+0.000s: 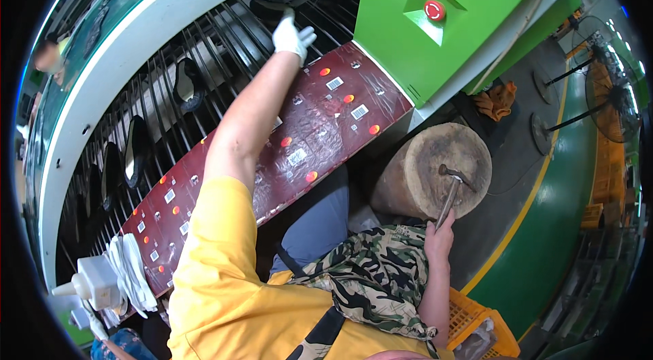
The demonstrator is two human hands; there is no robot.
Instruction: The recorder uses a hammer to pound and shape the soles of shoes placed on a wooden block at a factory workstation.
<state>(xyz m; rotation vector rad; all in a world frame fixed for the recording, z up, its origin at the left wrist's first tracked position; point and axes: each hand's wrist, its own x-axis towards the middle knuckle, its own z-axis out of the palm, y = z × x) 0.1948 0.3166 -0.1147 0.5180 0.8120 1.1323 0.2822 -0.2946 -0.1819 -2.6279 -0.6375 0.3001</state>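
My left hand [292, 38], in a white glove, reaches out over the conveyor of dark metal rods [235, 37]. Its fingers are stretched and spread, and one fingertip is at the edge of a black shoe piece [271, 7]; I cannot tell whether it touches. My bare right hand [440, 239] is wrapped round the handle of a hammer [448, 202]. The hammer's head lies over the top of a round wooden block [435, 156]. More black shoe pieces lie on the rods, such as one with a pale part [188, 85] and a longer one [137, 150].
A dark red covered ledge [320, 128] edges the conveyor. Right of it rises a green machine housing [449, 54] with a red stop button [434, 10]. White gloves [129, 271] hang by a white bottle [98, 283]. An orange crate [469, 319] and black fans [609, 91] stand to the right.
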